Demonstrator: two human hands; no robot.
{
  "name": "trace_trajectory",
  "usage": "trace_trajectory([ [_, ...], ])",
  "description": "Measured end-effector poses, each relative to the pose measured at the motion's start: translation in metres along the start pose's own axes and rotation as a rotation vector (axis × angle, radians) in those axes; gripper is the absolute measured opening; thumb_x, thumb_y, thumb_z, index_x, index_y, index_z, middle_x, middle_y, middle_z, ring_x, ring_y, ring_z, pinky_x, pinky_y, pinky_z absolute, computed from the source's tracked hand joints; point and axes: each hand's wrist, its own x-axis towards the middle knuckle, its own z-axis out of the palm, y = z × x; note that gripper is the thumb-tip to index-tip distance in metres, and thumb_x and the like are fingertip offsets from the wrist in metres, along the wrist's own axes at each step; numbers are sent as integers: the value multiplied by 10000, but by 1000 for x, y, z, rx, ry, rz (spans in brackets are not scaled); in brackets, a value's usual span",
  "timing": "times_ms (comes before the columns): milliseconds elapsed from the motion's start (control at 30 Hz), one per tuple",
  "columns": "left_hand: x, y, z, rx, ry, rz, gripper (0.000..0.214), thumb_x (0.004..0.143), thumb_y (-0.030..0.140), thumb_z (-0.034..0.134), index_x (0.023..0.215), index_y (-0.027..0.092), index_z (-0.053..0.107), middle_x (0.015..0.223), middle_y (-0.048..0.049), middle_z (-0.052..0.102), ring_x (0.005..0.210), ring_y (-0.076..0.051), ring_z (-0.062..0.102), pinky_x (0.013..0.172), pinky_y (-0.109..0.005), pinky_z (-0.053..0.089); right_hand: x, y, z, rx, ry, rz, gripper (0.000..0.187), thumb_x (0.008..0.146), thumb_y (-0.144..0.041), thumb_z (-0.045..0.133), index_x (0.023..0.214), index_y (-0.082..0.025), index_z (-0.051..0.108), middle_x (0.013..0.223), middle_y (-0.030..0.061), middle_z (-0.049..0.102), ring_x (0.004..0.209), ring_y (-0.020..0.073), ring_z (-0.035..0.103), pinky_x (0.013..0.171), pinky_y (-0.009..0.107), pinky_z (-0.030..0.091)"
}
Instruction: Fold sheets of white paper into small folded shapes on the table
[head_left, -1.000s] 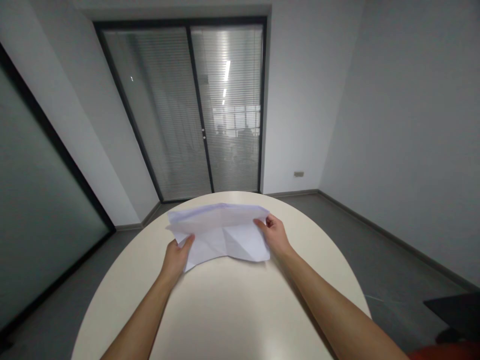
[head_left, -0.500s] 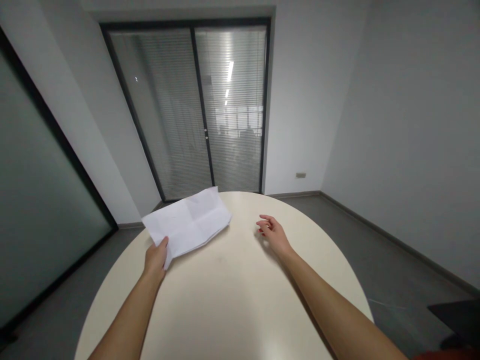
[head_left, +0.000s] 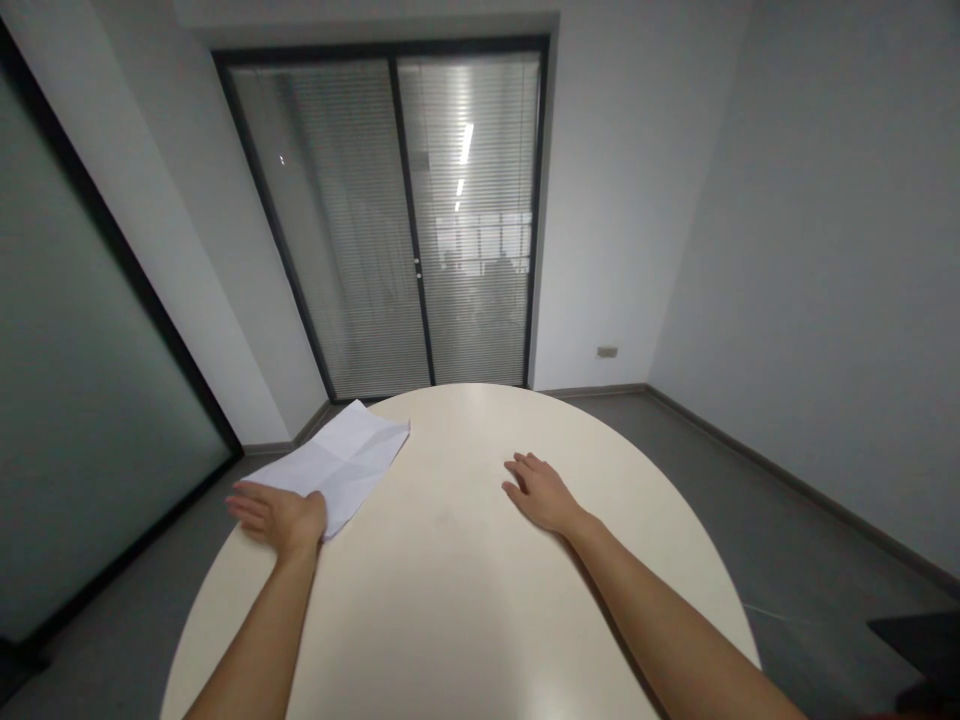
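A creased sheet of white paper point(head_left: 349, 450) lies at the far left of the round cream table point(head_left: 450, 590), partly over the table's edge. My left hand point(head_left: 277, 515) is at the paper's near edge. Its fingers stretch out to the left and the thumb points toward the sheet; whether the hand still touches the paper is hard to see. My right hand point(head_left: 541, 492) is over the right half of the table, palm down, fingers apart, holding nothing.
Behind the table stands a dark-framed glass door point(head_left: 420, 230) with blinds. A frosted glass panel point(head_left: 82, 380) is on the left, a grey wall point(head_left: 840, 250) on the right. A dark object point(head_left: 919, 640) shows at the lower right.
My left hand has let go of its grip and spread its fingers. The paper has moved left and down onto the table. My right hand has lowered and flattened slightly.
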Motion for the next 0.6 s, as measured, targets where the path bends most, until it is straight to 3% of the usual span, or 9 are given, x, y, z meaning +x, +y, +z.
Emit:
trace_trajectory([
  [33,-5,10,-1,94,80,3,1080,713,204,665,1578,54,36,1661,-320,41,1538,-478,-52,1190,-704,26,0,-2,0,-9,-36,19,621,999,-518,416,1514,-177,479,1632,139,347,1533,338,233,1223,522,180],
  [133,-34,46,5,150,21,312,875,864,270,589,1593,59,153,1680,-280,19,1561,-418,-2,1234,-630,77,4,-11,-3,-45,-162,77,777,983,-672,324,1610,-214,299,1693,98,154,1567,347,69,1241,555,65],
  [233,-76,76,25,105,-191,638,772,928,262,510,1614,132,181,1712,-170,-22,1579,-332,-31,1266,-533,134,13,-21,-5,-83,-290,173,891,942,-745,323,1634,-201,188,1701,103,47,1561,377,-17,1230,592,13],
  [333,-107,87,48,169,-554,839,735,937,297,510,1614,203,241,1722,-106,3,1576,-339,-47,1258,-551,148,20,-30,-2,-94,-280,217,948,908,-781,365,1634,-198,190,1700,131,44,1546,437,-31,1200,654,0],
  [400,-113,88,60,268,-799,812,688,966,339,461,1614,225,259,1713,-116,108,1574,-347,72,1239,-555,204,21,-34,3,-111,-203,224,954,909,-792,337,1634,-187,194,1699,149,48,1537,467,-44,1177,682,-40],
  [467,-112,89,70,370,-941,774,609,996,420,399,1581,256,357,1681,-110,248,1555,-362,179,1232,-581,191,19,-36,6,-111,-159,194,929,928,-768,319,1632,-172,206,1698,158,65,1540,460,-41,1179,670,-48],
  [600,-110,98,81,444,-896,674,592,981,429,412,1547,258,425,1667,-108,284,1539,-360,239,1220,-611,186,13,-33,5,-68,-114,61,775,975,-633,367,1604,-183,312,1686,138,183,1555,399,73,1212,608,25],
])
